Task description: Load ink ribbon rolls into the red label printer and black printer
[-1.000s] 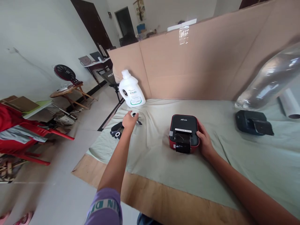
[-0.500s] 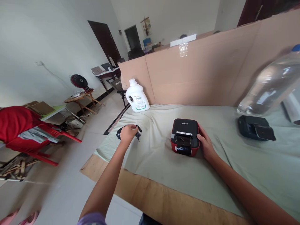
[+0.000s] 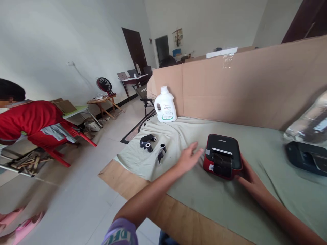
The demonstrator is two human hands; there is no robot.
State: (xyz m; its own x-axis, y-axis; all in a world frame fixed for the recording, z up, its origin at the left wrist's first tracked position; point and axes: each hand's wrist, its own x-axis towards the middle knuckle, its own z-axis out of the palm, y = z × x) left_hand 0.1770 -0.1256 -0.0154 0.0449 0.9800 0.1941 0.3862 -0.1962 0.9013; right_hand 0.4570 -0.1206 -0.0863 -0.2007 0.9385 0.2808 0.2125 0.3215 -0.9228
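Note:
A small black-and-red label printer sits on the cloth, a dark strip hanging from its front slot. My right hand holds its right side, thumb near the front corner and the other fingers partly hidden behind the case. Just left of the printer, my left hand is open with fingers spread, holding nothing. Farther left on the cloth lie a black ribbon on rollers and a short loose roll with dark film.
A second dark printer stands at the right, near a large clear bottle. Behind is a cardboard screen, with a white jug at its left end. A person in red is at the far left.
My left hand has let go of the small roll, leaving it on the cloth, and moved right to the printer. The right hand stays at the printer's side. The view has turned left.

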